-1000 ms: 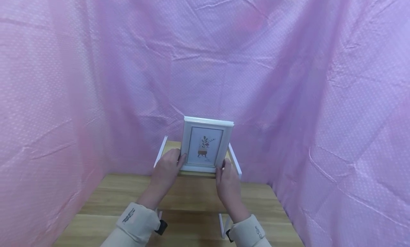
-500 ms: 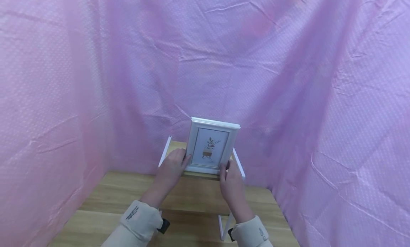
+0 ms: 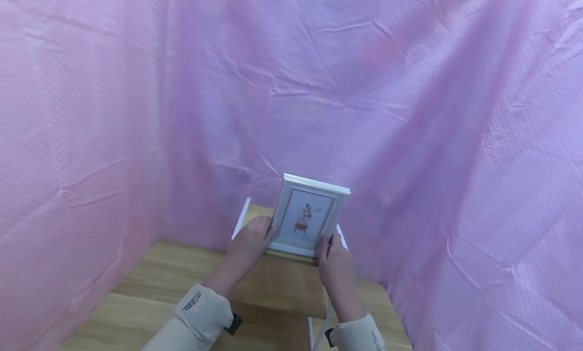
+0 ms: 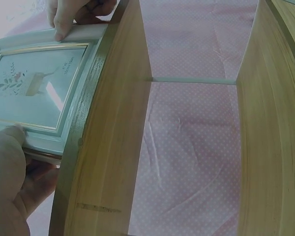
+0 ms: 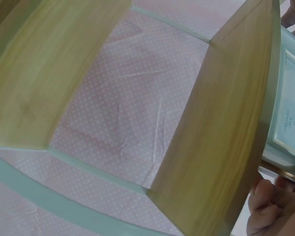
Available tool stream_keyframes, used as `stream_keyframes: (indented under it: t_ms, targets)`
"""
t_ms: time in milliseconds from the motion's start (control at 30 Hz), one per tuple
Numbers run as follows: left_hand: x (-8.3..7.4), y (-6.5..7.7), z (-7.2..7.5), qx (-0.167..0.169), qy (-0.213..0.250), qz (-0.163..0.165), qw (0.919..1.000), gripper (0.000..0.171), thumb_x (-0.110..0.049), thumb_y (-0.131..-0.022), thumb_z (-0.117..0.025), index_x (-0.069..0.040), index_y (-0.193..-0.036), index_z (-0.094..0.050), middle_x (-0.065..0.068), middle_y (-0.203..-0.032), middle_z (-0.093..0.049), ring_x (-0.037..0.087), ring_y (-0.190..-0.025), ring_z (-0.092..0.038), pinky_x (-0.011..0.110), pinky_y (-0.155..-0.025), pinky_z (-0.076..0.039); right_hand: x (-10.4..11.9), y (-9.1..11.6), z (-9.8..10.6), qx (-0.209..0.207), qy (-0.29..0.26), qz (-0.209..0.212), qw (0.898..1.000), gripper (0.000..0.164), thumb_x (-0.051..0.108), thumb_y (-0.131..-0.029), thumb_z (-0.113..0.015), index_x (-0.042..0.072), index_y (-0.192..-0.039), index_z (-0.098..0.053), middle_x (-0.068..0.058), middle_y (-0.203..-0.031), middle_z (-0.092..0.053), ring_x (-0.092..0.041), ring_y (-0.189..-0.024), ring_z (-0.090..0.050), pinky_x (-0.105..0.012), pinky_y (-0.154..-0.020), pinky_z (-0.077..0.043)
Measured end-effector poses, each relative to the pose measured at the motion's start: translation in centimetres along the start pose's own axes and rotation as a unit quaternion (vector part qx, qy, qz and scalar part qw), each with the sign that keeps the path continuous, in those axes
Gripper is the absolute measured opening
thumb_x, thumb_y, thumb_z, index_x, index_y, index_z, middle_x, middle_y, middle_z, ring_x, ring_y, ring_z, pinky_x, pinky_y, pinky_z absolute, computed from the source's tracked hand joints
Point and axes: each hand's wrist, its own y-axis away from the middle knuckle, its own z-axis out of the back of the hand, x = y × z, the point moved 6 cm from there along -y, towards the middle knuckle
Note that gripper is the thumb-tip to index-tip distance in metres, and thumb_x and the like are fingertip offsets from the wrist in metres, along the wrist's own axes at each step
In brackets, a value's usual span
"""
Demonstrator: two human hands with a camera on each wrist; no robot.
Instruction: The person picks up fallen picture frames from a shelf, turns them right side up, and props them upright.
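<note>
A white picture frame (image 3: 304, 218) with a potted-plant print stands at the upper board of a small wooden shelf (image 3: 259, 210), leaning slightly back. My left hand (image 3: 249, 242) grips its lower left side, the thumb on the front. On the lower right side, my right hand (image 3: 338, 265) holds it with the thumb in front and fingers curled behind. The left wrist view has the picture frame (image 4: 37, 83) close against the board's edge, both hands on it. Only part of the frame (image 5: 287, 105) shows in the right wrist view, beside the right hand (image 5: 278, 206).
The shelf has white metal side rails (image 3: 241, 218) and a lower board (image 4: 270, 118). It stands on a wood-grain table (image 3: 168, 267). Pink dotted cloth (image 3: 319, 98) hangs behind and on both sides.
In the head view the frame, hands and shelf have shifted right and slightly down, as the backdrop also shifts. The picture frame looks a little more tilted clockwise. Both hands keep their grip.
</note>
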Motion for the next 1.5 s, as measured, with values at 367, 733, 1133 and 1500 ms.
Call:
stream_keyframes:
  t_ms: [367, 733, 1133, 1500]
  targets:
    - [0.0, 0.6, -0.2, 0.017, -0.009, 0.010, 0.9998, 0.015, -0.016, -0.096, -0.072, -0.005, -0.091, -0.063, -0.001, -0.075, -0.057, 0.011, -0.065, -0.048, 0.027, -0.056, -0.048, 0.3, -0.2, 0.6, -0.024, 0.045, 0.010, 0.999, 0.027, 0.025, -0.104, -0.054, 0.002, -0.090, -0.058, -0.011, -0.061, -0.054, -0.032, -0.052, -0.055, -0.044, -0.044, -0.039]
    - [-0.2, -1.1, 0.0, 0.014, -0.002, 0.006, 0.9999, 0.015, -0.018, -0.098, -0.069, -0.005, -0.094, -0.062, -0.001, -0.075, -0.054, 0.011, -0.064, -0.046, 0.025, -0.054, -0.045, 0.1, -2.1, 1.1, -0.044, 0.043, 0.051, 0.997, 0.030, 0.028, -0.107, -0.053, 0.000, -0.099, -0.060, -0.017, -0.071, -0.063, -0.034, -0.054, -0.060, -0.047, -0.044, -0.042]
    - [0.3, -0.4, -0.5, 0.026, -0.005, 0.019, 0.9995, 0.018, -0.018, -0.099, -0.068, -0.005, -0.088, -0.061, -0.001, -0.073, -0.052, 0.012, -0.064, -0.045, 0.028, -0.054, -0.046, -0.3, -1.4, 0.4, -0.022, 0.043, 0.035, 0.998, 0.028, 0.030, -0.106, -0.054, 0.003, -0.102, -0.060, -0.020, -0.081, -0.069, -0.042, -0.061, -0.064, -0.054, -0.048, -0.045]
    - [0.1, -0.3, -0.3, 0.023, -0.011, 0.027, 0.9993, 0.019, -0.018, -0.099, -0.067, -0.004, -0.089, -0.060, -0.001, -0.074, -0.052, 0.012, -0.065, -0.044, 0.027, -0.054, -0.045, -0.4, -1.4, 0.0, -0.024, 0.040, 0.035, 0.998, 0.028, 0.027, -0.105, -0.055, 0.000, -0.105, -0.061, -0.020, -0.079, -0.069, -0.039, -0.058, -0.063, -0.050, -0.048, -0.045]
